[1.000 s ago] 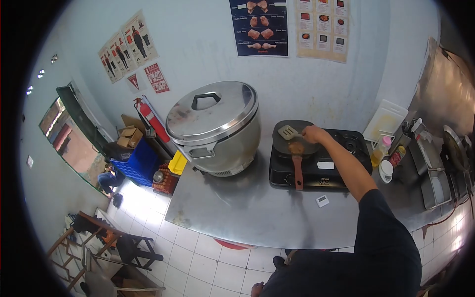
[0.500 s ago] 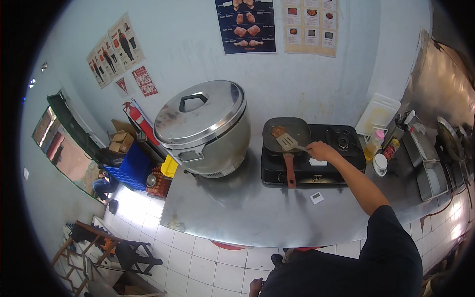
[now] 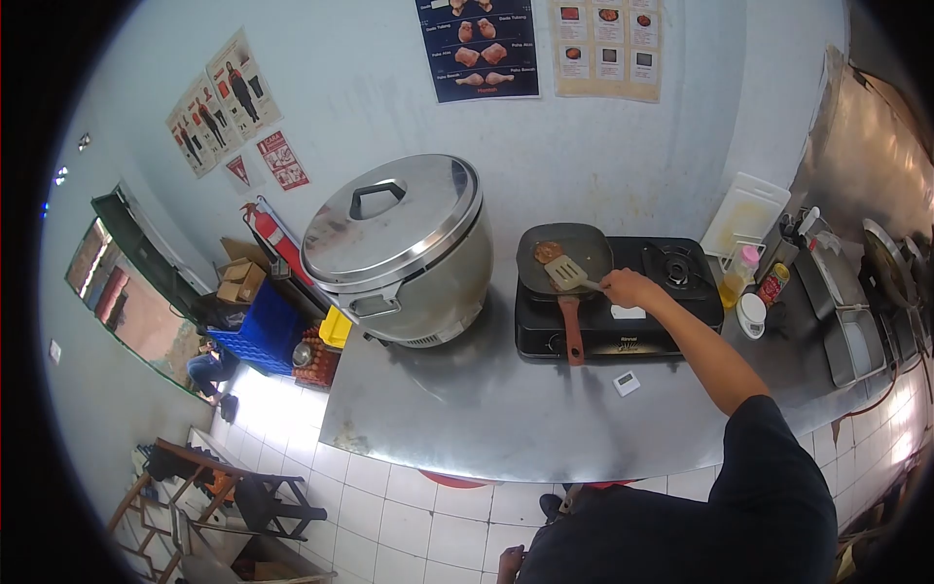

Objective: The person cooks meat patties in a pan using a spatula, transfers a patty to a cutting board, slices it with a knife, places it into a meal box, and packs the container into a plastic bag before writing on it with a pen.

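My right hand (image 3: 628, 288) is closed round the handle of a pale slotted spatula (image 3: 567, 274). The spatula's blade lies in a dark square pan (image 3: 591, 247), against the lower edge of a browned piece of food (image 3: 548, 252). That pan rests on the left burner of a black gas stove (image 3: 632, 336), its reddish-brown handle (image 3: 572, 336) pointing toward me. Low in the frame, below the table's edge, my left hand (image 3: 511, 559) hangs beside my body with its fingers curled; whether anything is in it is too small to tell.
A large lidded steel cooker (image 3: 409, 253) stands left of the stove on the steel table (image 3: 467, 419). A small white timer (image 3: 626, 383) lies in front of the stove. Bottles (image 3: 773, 284), a white scale (image 3: 751, 316) and metal trays (image 3: 854, 346) are at the right. Someone's legs (image 3: 209, 370) show by the doorway.
The food has moved from the pan's handle side to its far left part. My right hand and the spatula have come down toward the near side of the pan. The view has shifted slightly.
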A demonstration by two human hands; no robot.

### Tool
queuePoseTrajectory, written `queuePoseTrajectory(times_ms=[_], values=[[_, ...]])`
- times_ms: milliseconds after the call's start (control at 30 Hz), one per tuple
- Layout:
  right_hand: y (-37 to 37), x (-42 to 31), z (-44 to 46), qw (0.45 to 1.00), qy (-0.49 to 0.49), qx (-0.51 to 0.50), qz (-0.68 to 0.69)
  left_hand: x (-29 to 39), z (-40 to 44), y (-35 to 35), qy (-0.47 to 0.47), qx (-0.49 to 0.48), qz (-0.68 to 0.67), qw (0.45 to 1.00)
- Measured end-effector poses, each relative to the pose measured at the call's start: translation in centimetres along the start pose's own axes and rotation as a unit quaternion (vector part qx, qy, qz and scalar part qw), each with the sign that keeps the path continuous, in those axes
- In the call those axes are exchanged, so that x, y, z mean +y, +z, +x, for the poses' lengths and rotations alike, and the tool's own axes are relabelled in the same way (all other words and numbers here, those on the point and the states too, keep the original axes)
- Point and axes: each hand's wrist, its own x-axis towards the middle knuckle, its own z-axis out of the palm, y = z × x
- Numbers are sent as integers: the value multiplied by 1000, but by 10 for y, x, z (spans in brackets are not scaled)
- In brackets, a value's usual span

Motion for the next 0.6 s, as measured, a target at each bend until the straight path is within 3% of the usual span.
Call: queuePoseTrajectory(times_ms=[100,267,600], values=[[-7,-8,0,1000,13,-14,-7,-29,20,-1,46,-3,2,999],[-16,-18,1,999,29,-24,-15,13,-13,-5,-13,-5,-58,998],[-18,-15,11,999,0,-36,-39,7,-10,-2,-47,-5,-100,994]])
